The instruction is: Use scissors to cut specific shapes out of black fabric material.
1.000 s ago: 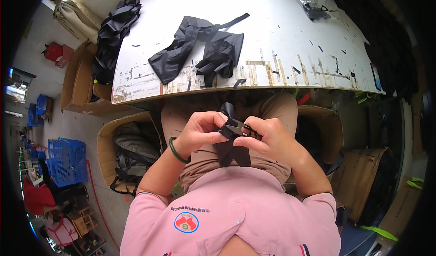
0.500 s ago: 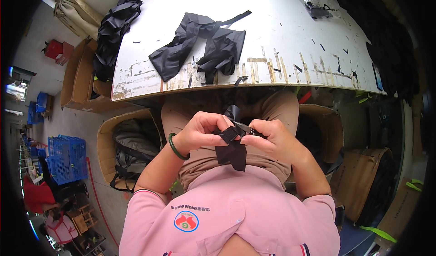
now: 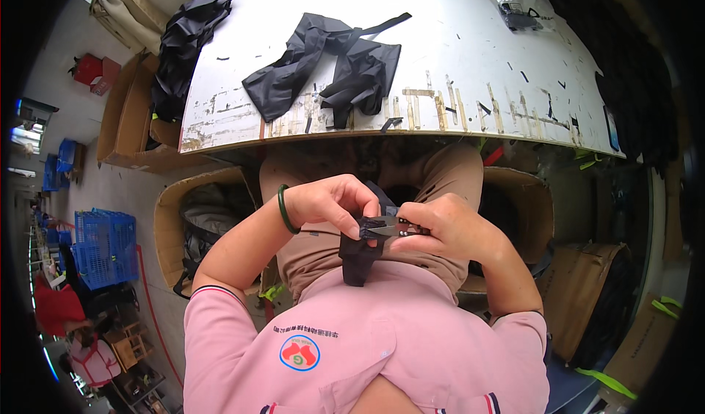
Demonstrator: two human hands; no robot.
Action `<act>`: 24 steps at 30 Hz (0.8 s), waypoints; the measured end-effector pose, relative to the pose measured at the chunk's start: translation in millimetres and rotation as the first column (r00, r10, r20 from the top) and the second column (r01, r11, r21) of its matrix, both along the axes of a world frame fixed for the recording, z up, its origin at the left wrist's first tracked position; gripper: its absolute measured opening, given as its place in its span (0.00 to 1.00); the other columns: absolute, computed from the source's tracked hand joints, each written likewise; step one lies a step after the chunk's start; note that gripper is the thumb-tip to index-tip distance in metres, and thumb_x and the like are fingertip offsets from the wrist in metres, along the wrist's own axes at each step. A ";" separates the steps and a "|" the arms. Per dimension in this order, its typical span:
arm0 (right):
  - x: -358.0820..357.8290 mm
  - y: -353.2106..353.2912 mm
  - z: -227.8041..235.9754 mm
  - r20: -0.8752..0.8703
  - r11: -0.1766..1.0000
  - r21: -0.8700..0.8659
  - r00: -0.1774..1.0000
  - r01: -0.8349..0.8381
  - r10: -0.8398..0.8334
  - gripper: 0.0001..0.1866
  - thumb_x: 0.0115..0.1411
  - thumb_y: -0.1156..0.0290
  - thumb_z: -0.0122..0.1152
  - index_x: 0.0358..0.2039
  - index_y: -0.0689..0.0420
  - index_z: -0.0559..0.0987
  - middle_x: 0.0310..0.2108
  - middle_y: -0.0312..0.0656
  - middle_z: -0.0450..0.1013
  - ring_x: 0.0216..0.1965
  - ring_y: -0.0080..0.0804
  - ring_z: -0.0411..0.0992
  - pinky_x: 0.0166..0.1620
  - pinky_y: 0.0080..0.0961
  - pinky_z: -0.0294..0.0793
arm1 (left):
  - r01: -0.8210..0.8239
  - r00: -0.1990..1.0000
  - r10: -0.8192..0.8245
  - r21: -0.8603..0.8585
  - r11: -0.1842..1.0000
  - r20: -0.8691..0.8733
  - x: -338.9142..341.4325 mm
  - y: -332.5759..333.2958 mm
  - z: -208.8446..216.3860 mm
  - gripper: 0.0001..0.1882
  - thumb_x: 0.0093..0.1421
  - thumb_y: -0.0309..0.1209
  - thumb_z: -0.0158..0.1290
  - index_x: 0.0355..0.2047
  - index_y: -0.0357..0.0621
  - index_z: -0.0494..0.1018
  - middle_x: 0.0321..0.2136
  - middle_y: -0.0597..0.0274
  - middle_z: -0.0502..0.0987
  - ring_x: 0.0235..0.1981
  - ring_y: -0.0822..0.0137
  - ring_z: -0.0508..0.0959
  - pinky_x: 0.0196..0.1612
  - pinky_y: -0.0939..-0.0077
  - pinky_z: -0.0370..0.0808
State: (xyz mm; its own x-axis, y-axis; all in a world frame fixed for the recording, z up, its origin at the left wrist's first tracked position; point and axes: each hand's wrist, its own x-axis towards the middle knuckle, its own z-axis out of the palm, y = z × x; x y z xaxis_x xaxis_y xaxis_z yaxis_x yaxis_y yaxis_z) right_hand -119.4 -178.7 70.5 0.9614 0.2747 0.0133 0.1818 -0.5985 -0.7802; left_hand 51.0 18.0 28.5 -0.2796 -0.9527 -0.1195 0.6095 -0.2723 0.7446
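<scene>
Over my lap, my left hand point(image 3: 332, 204) pinches a strip of thin black fabric point(image 3: 358, 261) between thumb and fingers. The lower part of the strip hangs down toward my shirt. A pair of thread snips point(image 3: 406, 227) is gripped in my right hand point(image 3: 449, 227), its metal blades pointing left. Their tips reach the fabric right beside my left fingertips; whether they touch a thread there is too small to tell. On the white table point(image 3: 470, 54) ahead lies a larger crumpled black fabric piece point(image 3: 294, 76) with a narrow strap.
Black fabric is heaped at the table's left point(image 3: 191, 43) and right point(image 3: 635, 76). A clear plastic bag point(image 3: 518, 6) lies at the far right, with dark scraps scattered about. Open cardboard boxes point(image 3: 172, 234) stand beside my legs. Blue crates point(image 3: 106, 245) and another person point(image 3: 95, 359) are farther left.
The black fabric has been turned in my left hand and hangs slightly farther left. The snips have moved left, with their blades now against the pinched part.
</scene>
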 end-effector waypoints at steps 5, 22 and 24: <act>0.5 2.0 -5.6 -0.017 1.000 0.011 1.000 -0.025 0.025 0.23 0.57 0.48 0.65 0.27 0.58 0.75 0.16 0.48 0.69 0.18 0.49 0.71 0.24 0.37 0.68 | 0.051 0.999 -0.051 0.010 0.999 -0.009 -1.3 -1.8 -6.4 0.08 0.49 0.21 0.63 0.31 0.32 0.78 0.34 0.52 0.82 0.37 0.65 0.79 0.44 0.74 0.72; -6.5 -6.0 -8.3 -0.066 0.998 0.051 0.997 -0.037 0.040 0.20 0.56 0.54 0.70 0.29 0.59 0.75 0.17 0.46 0.69 0.18 0.43 0.70 0.24 0.32 0.67 | 0.027 1.000 -0.027 -0.013 1.000 0.016 0.9 1.5 -3.2 0.08 0.51 0.21 0.63 0.33 0.33 0.78 0.34 0.54 0.82 0.37 0.67 0.80 0.45 0.75 0.73; -6.6 -5.1 -9.4 -0.046 0.998 0.042 0.998 -0.036 0.038 0.20 0.55 0.54 0.70 0.29 0.59 0.75 0.16 0.45 0.69 0.18 0.43 0.70 0.23 0.32 0.67 | 0.019 1.000 -0.020 0.020 1.000 0.025 -0.2 2.0 -2.3 0.07 0.50 0.22 0.64 0.29 0.33 0.78 0.32 0.52 0.81 0.36 0.65 0.79 0.43 0.73 0.71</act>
State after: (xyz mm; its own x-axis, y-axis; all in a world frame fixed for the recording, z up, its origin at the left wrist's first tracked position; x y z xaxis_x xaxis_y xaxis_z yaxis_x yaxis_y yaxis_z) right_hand -126.1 -183.7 61.0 0.9505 0.3101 -0.0189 0.1662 -0.5591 -0.8122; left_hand 50.8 20.0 26.2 -0.2949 -0.9445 -0.1450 0.5853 -0.2985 0.7539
